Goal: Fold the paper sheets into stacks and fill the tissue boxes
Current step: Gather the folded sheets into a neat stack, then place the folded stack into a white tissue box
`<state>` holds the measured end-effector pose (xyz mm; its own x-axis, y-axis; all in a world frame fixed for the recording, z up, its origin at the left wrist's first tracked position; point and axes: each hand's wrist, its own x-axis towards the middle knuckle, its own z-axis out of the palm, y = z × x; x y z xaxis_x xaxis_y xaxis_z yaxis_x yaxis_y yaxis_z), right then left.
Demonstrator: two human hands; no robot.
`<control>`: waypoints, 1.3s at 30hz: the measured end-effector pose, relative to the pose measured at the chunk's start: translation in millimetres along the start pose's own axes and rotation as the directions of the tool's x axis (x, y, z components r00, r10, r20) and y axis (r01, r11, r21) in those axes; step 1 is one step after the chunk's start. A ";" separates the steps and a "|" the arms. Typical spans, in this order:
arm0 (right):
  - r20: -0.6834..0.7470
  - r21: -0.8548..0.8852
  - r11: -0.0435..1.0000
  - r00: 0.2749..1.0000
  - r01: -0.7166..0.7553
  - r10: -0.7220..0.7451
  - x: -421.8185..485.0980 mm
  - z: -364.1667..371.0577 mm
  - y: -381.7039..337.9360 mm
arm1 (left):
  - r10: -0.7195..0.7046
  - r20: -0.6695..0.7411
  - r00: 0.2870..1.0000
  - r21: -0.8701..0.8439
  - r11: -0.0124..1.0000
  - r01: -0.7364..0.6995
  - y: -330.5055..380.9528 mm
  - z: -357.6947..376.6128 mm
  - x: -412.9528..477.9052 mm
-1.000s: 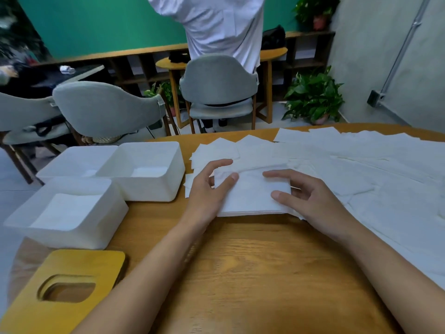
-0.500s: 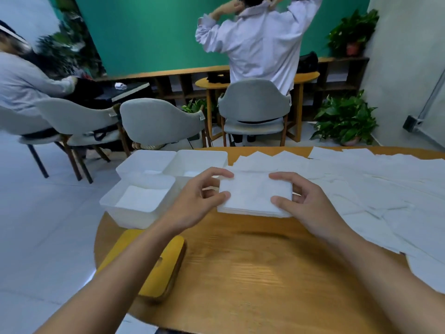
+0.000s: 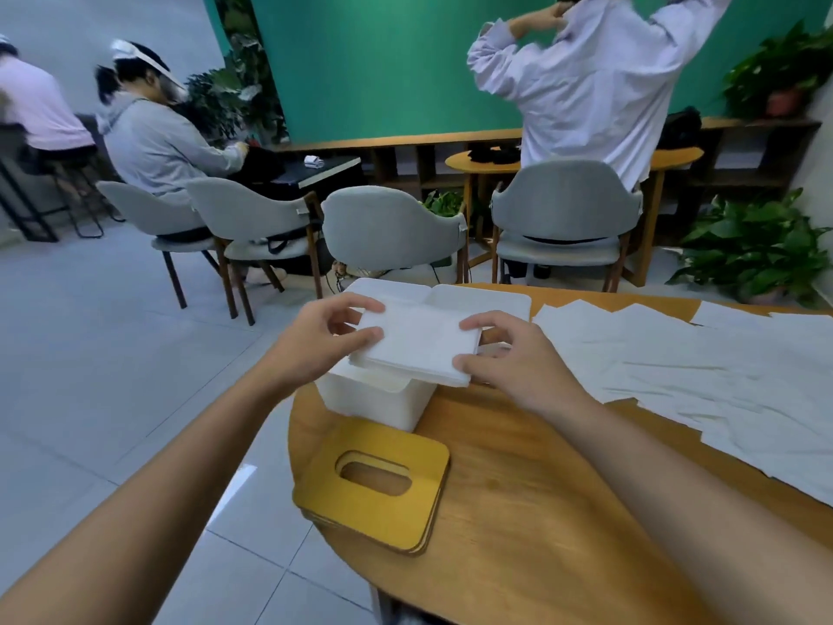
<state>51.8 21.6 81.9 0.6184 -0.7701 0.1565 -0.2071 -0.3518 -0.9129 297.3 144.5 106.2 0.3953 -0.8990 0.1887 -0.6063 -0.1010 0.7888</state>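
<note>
A white folded paper stack [image 3: 417, 342] hovers over the nearest white tissue box [image 3: 374, 399], covering most of its opening. My left hand [image 3: 324, 338] pinches the stack's left edge and my right hand [image 3: 514, 358] pinches its right edge. Two more white boxes [image 3: 478, 297] stand just behind, partly hidden by the stack. Loose unfolded paper sheets [image 3: 703, 354] are spread across the right side of the round wooden table [image 3: 518, 512].
Stacked yellow lids with an oval slot [image 3: 374, 484] lie near the table's left edge, in front of the boxes. Grey chairs [image 3: 392, 227] and seated and standing people [image 3: 590, 78] are beyond the table. Potted plants [image 3: 752, 245] stand at the right.
Both hands lifted the folded stack off the table and carried it left, over the nearest box. The view swung left and up.
</note>
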 end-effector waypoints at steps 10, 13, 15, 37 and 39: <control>0.160 -0.361 0.931 0.987 0.051 0.008 61.4 65.3 -18.1 | -0.006 0.064 0.998 0.439 0.898 -0.022 -41.5 -47.1 38.5; 0.209 -0.474 0.880 0.975 0.037 0.071 68.2 74.1 -12.7 | 0.025 0.159 0.987 0.527 0.843 -0.106 -52.3 -44.1 46.6; 0.211 -0.532 0.846 0.973 0.033 0.095 72.0 78.1 -9.0 | 0.021 0.186 0.982 0.570 0.812 -0.126 -57.8 -40.7 50.6; 0.142 -0.523 0.841 0.987 0.142 -0.079 58.7 62.9 -5.0 | 0.034 0.242 0.970 0.650 0.736 -0.188 -45.8 -30.4 56.8; 0.110 -0.425 0.891 0.987 0.157 -0.121 49.3 48.9 -0.3 | 0.083 0.275 0.958 0.617 0.749 -0.242 -32.8 -26.1 54.1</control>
<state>119.4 9.7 71.5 0.7183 -0.6589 0.2234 -0.4103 -0.6605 -0.6289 356.6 110.3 105.8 0.1387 -0.9866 0.0859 -0.9754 -0.1211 0.1841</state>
